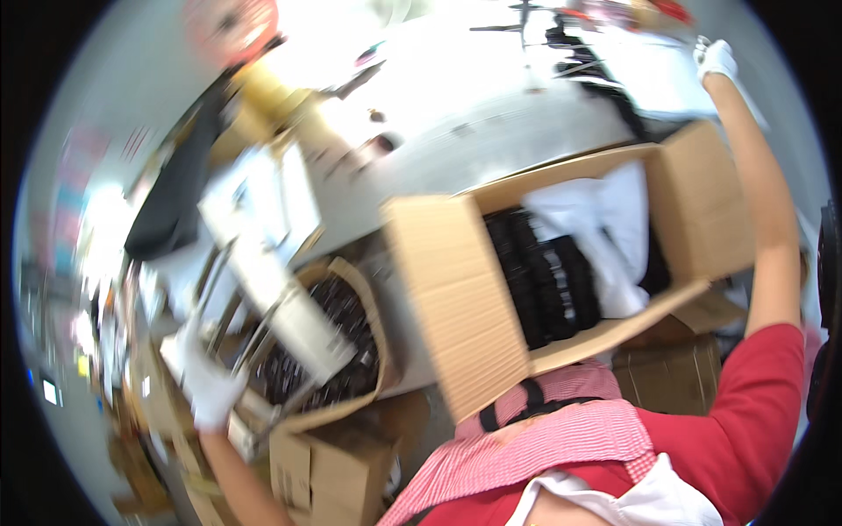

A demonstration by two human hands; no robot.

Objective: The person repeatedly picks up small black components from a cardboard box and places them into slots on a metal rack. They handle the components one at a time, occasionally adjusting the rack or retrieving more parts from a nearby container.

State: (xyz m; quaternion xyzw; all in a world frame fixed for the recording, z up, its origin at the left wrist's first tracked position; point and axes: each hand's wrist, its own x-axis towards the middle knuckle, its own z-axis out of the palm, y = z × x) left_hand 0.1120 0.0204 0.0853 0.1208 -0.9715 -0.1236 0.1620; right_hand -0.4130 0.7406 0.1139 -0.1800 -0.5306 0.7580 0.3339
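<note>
My left hand (209, 386), in a white glove, is at the left beside a metal-barred frame (250, 346). Its fingers and thumb are spread, and it looks empty, though motion blurs it; whether it touches the frame I cannot tell. My right arm reaches far out to the upper right. There my gloved right hand (717, 61) is closed near a white sheet (658, 74), with a small greyish bit showing at its fingers. Between my arms stands an open cardboard box (452, 298) holding rows of black items (548, 289) and white wrapping (605, 237).
A metal-topped table (491, 131) stretches beyond the box. Left of it, a carton (377, 351) holds many small dark glossy pieces, partly under a pale machine arm (294, 316). More cardboard boxes (329, 478) stand below. A pink round fan (230, 26) is at the far left.
</note>
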